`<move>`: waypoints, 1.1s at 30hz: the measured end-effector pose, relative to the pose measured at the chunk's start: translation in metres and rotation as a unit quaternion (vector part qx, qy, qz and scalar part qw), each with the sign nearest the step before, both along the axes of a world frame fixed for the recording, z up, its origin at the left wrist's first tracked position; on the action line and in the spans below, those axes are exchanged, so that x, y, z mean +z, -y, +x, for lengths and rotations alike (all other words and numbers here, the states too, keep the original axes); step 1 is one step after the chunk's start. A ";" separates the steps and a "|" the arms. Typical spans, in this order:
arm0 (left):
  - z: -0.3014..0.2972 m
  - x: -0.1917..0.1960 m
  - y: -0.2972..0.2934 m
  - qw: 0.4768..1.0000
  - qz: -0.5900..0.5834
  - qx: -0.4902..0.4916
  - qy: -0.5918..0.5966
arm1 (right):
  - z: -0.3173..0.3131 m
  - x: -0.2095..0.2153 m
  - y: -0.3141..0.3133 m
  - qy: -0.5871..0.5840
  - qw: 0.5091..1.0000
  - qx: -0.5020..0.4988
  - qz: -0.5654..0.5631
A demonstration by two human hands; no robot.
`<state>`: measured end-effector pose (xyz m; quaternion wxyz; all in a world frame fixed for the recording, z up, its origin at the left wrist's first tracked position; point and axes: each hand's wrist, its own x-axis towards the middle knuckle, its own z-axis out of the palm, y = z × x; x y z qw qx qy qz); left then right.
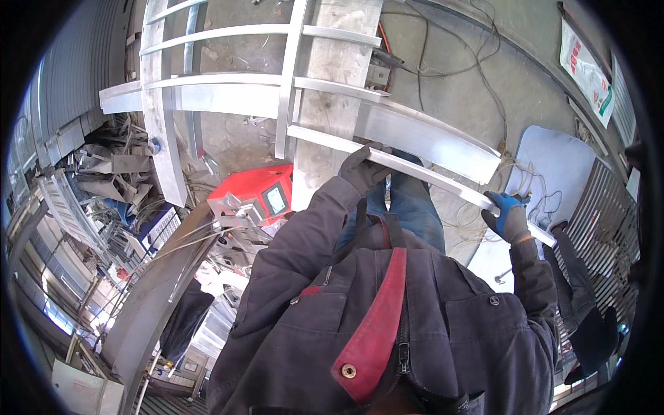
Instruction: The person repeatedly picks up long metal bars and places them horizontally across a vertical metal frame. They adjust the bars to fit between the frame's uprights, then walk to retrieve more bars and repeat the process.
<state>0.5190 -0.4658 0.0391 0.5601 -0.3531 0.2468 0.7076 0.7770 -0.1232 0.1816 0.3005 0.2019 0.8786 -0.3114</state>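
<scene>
A long, straight silvery metal bar (429,174) slants in front of me, from the metal frame down to the right. My left hand (363,169), in a dark glove, is closed round it left of its middle. Closer to its right end, my right hand (508,216) grips it in a blue and grey glove. The bar's left end meets or lies against a crosspiece (285,104) of the frame; I cannot tell whether they are joined. Just beyond the bar, a wider metal beam (429,138) of the frame runs roughly alongside.
A red machine (256,194) with a small screen stands left of my legs. Cables (477,66) trail over the concrete floor. Metal offcuts (114,166) are piled at the left. A pale blue-white sheet (553,162) lies at the right, near another person's dark clothing (584,297).
</scene>
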 end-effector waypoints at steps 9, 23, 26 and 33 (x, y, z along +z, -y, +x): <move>-0.003 -0.005 0.013 0.976 -0.133 -0.172 -0.018 | -0.052 -0.054 0.051 -0.001 0.992 0.009 -0.124; -0.156 -0.033 0.134 0.664 -0.415 -0.355 -0.512 | -0.056 -0.063 0.064 -0.066 0.997 0.038 -0.007; -0.160 -0.036 0.134 0.661 -0.414 -0.361 -0.511 | -0.053 -0.058 0.068 -0.040 0.998 0.045 -0.009; -0.162 -0.040 0.147 0.671 -0.398 -0.348 -0.519 | -0.045 -0.047 0.078 -0.008 0.999 0.029 -0.027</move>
